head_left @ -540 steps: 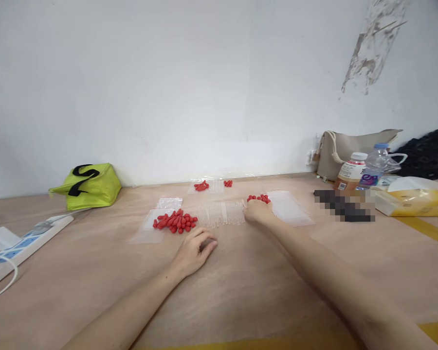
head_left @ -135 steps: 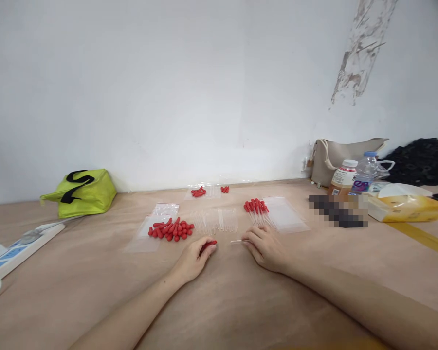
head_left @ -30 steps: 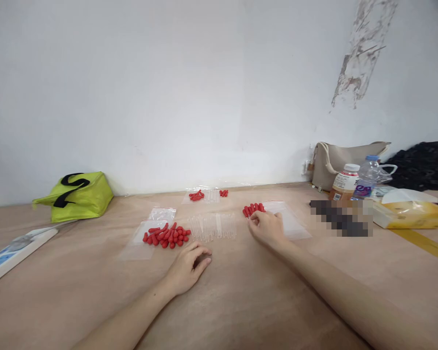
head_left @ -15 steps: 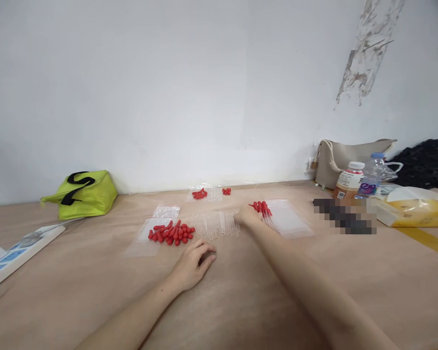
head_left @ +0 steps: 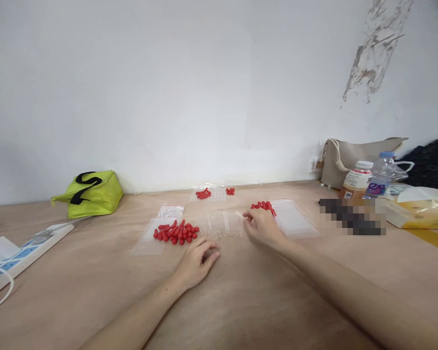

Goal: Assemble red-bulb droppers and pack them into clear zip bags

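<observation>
A row of thin clear tubes [head_left: 217, 224] lies side by side on the brown table covering. My right hand [head_left: 264, 225] is at the right end of this row, with its thumb and index finger drawn together on what looks like one tube's end. Just beyond that hand lie red rubber bulbs [head_left: 263, 205], some fitted on tubes, beside clear zip bags [head_left: 295, 221]. My left hand [head_left: 197, 262] rests on the table, fingers loosely curved and thumb apart, holding nothing. Next to its fingertips is a pile of loose red bulbs [head_left: 175, 232] on a clear bag [head_left: 146, 240].
Near the wall lies a small bagged set of red bulbs [head_left: 203, 193] and tubes. A green bag [head_left: 95, 194] and a power strip [head_left: 29, 255] stand left. Bottles [head_left: 356, 181], a tissue pack [head_left: 423, 214] and a beige bag [head_left: 350, 155] are on the right.
My right hand has turned and come back slightly towards me, so its thumb and fingers now show at the tubes. My left hand stays in place. The view has shifted a little.
</observation>
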`<move>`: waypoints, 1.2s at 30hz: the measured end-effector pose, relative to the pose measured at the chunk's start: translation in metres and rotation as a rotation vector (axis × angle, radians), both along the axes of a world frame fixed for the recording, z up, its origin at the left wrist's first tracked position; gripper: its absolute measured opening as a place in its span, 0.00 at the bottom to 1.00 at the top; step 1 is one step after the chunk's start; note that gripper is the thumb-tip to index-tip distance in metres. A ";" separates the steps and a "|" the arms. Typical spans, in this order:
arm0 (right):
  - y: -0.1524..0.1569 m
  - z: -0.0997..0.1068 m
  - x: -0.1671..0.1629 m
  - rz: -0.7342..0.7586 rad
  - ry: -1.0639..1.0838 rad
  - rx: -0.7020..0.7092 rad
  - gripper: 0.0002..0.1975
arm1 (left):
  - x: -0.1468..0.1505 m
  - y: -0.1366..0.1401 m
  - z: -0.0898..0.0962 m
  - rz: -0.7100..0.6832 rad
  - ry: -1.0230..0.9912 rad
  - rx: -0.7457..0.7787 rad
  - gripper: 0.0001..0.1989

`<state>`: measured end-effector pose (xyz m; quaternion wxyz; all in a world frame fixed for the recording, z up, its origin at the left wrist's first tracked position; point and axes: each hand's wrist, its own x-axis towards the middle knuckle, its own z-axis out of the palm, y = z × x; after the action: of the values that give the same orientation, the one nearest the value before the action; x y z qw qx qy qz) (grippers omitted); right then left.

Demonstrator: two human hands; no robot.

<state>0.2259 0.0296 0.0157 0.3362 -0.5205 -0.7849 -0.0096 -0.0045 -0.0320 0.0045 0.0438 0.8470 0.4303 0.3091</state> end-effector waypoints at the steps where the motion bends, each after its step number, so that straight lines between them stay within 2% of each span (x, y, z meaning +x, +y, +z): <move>1: -0.011 -0.007 0.006 0.069 -0.033 0.099 0.09 | -0.004 0.002 0.005 0.045 0.010 0.065 0.06; 4: -0.035 -0.025 0.020 0.244 -0.127 0.217 0.10 | -0.028 0.010 0.024 0.235 0.055 0.240 0.14; 6: -0.042 -0.031 0.025 0.269 -0.106 0.217 0.10 | -0.053 0.019 0.036 0.320 0.092 0.257 0.12; 8: -0.044 -0.033 0.027 0.254 -0.063 0.207 0.10 | -0.079 0.026 0.042 0.304 0.142 0.218 0.08; 11: -0.043 -0.032 0.025 0.259 -0.069 0.196 0.10 | -0.107 0.035 0.038 0.254 0.173 0.137 0.07; 17: -0.041 -0.033 0.026 0.269 -0.088 0.168 0.11 | -0.112 0.043 0.018 0.249 0.073 0.069 0.03; 23: -0.041 -0.033 0.027 0.278 -0.077 0.162 0.12 | -0.119 0.045 0.025 0.302 -0.084 0.059 0.04; 27: -0.039 -0.035 0.027 0.249 -0.068 0.158 0.12 | -0.098 0.037 0.031 0.316 -0.240 0.149 0.05; 29: -0.038 -0.036 0.027 0.236 -0.071 0.164 0.13 | -0.073 0.027 0.028 0.228 -0.309 0.094 0.09; 31: -0.038 -0.036 0.027 0.234 -0.083 0.169 0.14 | -0.043 0.015 0.020 0.086 -0.245 -0.010 0.11; 33: -0.039 -0.036 0.027 0.239 -0.097 0.171 0.13 | -0.018 0.003 0.012 -0.007 -0.156 -0.046 0.11; 36: -0.040 -0.034 0.027 0.236 -0.109 0.172 0.13 | 0.004 -0.010 0.003 -0.119 -0.073 -0.108 0.12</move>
<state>0.2530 -0.0104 -0.0181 0.3353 -0.3928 -0.8538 -0.0653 -0.0006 -0.0415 0.0071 0.1234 0.8556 0.3935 0.3130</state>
